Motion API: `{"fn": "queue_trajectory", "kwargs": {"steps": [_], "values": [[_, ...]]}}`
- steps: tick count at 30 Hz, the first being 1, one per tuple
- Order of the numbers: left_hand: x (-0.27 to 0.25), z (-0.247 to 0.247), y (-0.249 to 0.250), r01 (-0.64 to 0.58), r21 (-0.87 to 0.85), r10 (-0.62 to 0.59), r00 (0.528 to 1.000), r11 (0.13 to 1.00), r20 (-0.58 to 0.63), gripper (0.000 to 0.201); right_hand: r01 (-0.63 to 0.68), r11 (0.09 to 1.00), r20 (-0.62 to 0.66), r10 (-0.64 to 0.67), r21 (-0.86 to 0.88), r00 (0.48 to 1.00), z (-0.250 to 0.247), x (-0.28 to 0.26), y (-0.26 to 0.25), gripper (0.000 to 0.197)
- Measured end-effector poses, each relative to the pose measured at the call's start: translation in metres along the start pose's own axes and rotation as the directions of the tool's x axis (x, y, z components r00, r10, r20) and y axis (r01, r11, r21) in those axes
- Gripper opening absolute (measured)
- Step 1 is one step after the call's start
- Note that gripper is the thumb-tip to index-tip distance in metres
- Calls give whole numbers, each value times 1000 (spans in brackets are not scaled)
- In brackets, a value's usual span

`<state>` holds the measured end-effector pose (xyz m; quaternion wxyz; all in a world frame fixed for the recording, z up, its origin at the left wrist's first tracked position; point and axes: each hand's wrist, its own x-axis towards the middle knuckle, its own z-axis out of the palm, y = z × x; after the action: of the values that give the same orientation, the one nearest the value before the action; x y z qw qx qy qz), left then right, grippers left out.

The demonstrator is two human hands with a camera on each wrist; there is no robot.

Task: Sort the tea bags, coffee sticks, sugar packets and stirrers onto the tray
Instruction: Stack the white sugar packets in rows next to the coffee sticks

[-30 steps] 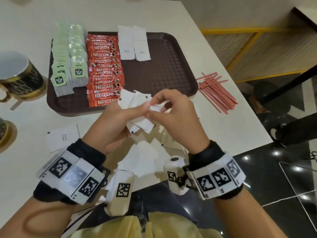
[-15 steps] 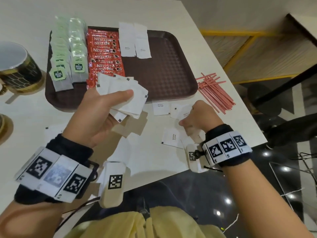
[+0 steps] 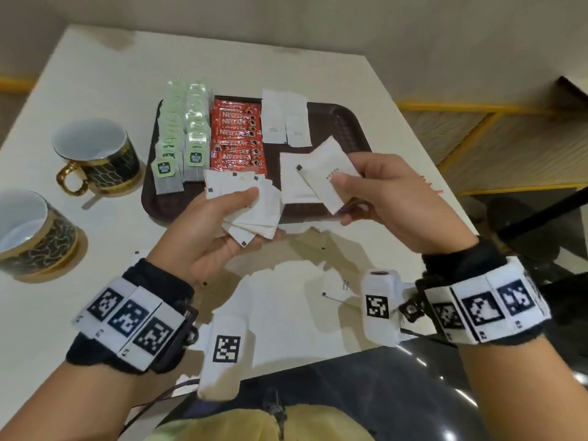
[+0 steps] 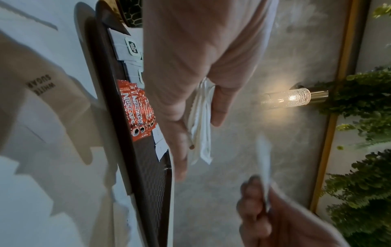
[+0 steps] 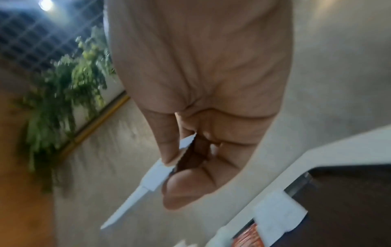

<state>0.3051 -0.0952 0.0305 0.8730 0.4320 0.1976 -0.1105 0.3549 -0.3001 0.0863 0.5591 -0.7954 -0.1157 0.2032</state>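
The right hand (image 3: 394, 202), down at the bench (image 3: 95, 313) half a second ago, is now lifting two sugar packets (image 3: 315, 179) over the tray's (image 3: 350, 122) near edge, toward the fanned stack (image 3: 251, 211) the left hand (image 3: 206, 243) is gripping; gathering is continuing.

Green-tagged tea bags (image 3: 178, 144), red coffee sticks (image 3: 237, 136) and white sugar packets (image 3: 284, 122) lie in rows on the brown tray (image 3: 343, 128) (more packets are held above it, fanned).
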Motion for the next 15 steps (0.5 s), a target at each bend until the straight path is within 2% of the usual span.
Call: {"fn": "queue_trajectory", "kwargs": {"steps": [2, 5, 9, 12, 15], "values": [[-2, 2, 1, 11, -31, -10, 999, 999, 48, 50, 23, 1000, 112, -25, 16, 993, 14, 6, -7, 16], [-5, 3, 5, 46, -128, -31, 992, 991, 122, 49, 35, 985, 161, -7, -169, 987, 30, 22, -4, 18], [-8, -1, 12, 36, -173, -10, 988, 984, 153, 55, 62, 976, 123, -37, -211, 992, 34, 36, -2, 19], [-10, -2, 16, 8, -111, 9, 988, 994, 156, 49, 97, 975, 97, -79, -201, 992, 36, 41, -6, 20], [-10, -3, 17, -40, -56, 47, 991, 998, 129, 53, 133, 980, 24, -131, -148, 991, 33, 46, -11, 16]]}}
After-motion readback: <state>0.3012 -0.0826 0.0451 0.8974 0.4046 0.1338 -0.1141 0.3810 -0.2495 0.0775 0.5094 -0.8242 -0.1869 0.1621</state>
